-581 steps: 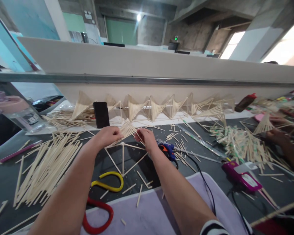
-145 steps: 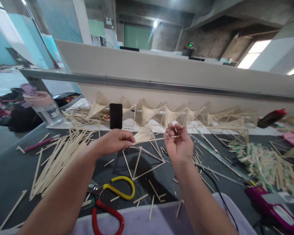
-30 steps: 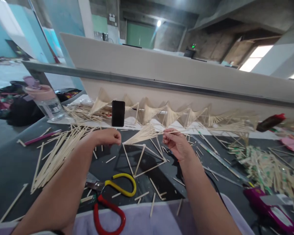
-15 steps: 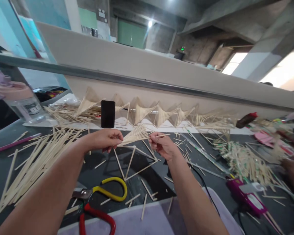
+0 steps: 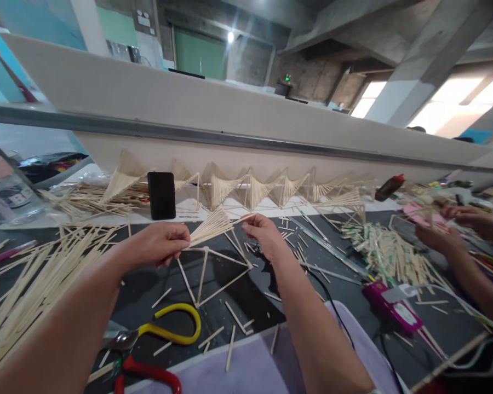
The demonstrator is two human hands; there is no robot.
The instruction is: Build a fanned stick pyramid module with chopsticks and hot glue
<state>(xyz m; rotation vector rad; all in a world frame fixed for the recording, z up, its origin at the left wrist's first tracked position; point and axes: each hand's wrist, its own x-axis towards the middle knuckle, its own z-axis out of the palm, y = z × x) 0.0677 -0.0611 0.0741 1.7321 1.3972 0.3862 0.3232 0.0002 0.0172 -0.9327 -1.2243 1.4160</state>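
Two hands meet at a fan of pale sticks

At the middle of the tabletop [image 5: 142, 287], the person's left hand [image 5: 170, 242] pinches the narrow tip of a stick fan [image 5: 212, 226]. The right hand [image 5: 263, 232] has its fingertips closed on a thin stick [image 5: 241, 219] that reaches to the fan's lower side. Just in front, on the near side, is a stick frame [image 5: 201, 277] of triangles; whether fan and frame are joined I can't make out from here.

Cutters [image 5: 150, 329] with one yellow and one red handle lie towards the near edge, beside a lilac cloth [image 5: 217, 369]. Long sticks [image 5: 36, 284] are heaped at the left, and short sticks [image 5: 388, 254] are piled towards the right edge. More fan-shaped pieces [image 5: 259, 191] line the far edge, with a dark phone [image 5: 161, 196] upright in front of them. At the right edge, a co-worker's hands [image 5: 443, 236] are busy too.
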